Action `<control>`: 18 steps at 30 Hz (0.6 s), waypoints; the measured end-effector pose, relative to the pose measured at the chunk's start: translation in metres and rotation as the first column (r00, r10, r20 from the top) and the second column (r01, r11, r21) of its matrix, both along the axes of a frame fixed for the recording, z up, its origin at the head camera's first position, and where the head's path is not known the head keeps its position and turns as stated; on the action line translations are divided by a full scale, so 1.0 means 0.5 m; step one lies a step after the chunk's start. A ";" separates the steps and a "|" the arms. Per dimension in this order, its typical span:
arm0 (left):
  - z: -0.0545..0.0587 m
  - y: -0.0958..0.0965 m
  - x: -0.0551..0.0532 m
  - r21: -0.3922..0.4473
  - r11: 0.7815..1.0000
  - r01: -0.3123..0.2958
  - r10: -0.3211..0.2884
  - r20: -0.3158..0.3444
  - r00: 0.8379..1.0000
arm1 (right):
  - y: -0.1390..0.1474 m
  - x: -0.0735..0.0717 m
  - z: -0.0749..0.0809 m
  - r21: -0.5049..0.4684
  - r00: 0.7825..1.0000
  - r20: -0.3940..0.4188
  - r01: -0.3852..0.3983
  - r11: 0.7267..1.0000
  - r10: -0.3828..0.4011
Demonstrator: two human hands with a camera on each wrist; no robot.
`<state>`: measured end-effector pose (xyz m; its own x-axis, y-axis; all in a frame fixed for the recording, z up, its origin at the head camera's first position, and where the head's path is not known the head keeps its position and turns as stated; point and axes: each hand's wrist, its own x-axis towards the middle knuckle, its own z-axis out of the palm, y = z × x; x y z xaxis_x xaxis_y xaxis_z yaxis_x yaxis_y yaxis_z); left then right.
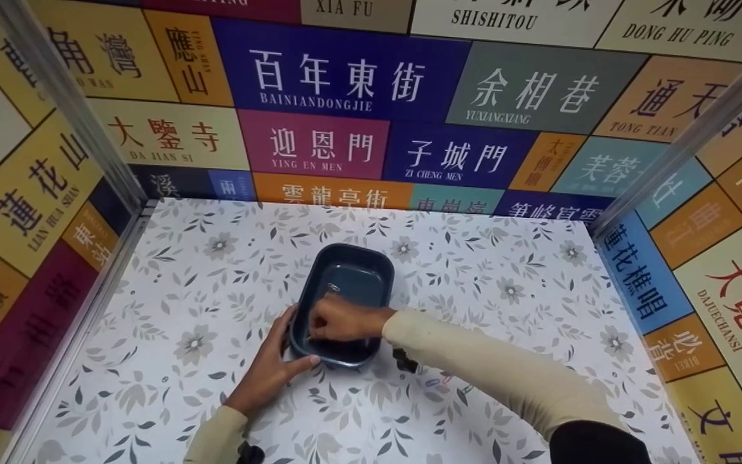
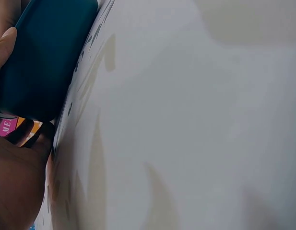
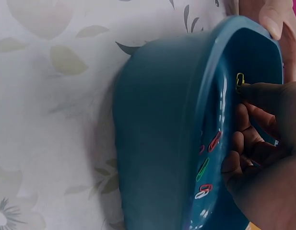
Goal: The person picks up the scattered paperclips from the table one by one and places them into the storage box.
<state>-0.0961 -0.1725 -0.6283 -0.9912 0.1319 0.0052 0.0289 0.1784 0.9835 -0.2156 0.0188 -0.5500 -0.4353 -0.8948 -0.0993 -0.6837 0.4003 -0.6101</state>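
A dark teal rectangular dish point(image 1: 371, 261) sits on the table. My left hand point(image 1: 271, 367) grips its near left corner, thumb on the near rim and fingers along the outer left side. Inside the dish, my right hand point(image 1: 342, 320) has its fingers curled low over the floor. In the right wrist view that hand pinches a yellow paper clip point(image 3: 240, 80) at its fingertips. Several more paper clips lie in the dish, among them a green clip point(image 3: 202, 169), a red clip point(image 3: 215, 141) and a white clip point(image 3: 202, 194).
The tabletop point(image 1: 474, 258) has a white cover with grey flowers and leaves. A few coloured paper clips point(image 1: 433, 382) lie on it beside the right forearm. Panels with printed place names point(image 1: 345, 71) enclose the back and both sides, with metal posts point(image 1: 686, 135) at the corners.
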 end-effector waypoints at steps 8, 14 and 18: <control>-0.003 -0.001 0.001 -0.007 1.000 -0.003 0.003 0.003 1.000 | -0.001 -0.003 0.001 -0.004 1.000 0.024 0.013 1.000 -0.012; -0.005 -0.001 0.000 -0.006 1.000 -0.005 0.005 0.014 1.000 | 0.013 -0.008 0.017 -0.024 0.998 -0.055 0.012 1.000 -0.013; -0.002 0.000 0.000 -0.013 1.000 -0.009 0.010 0.043 0.999 | 0.031 -0.008 0.029 -0.057 0.994 -0.110 -0.004 0.998 -0.003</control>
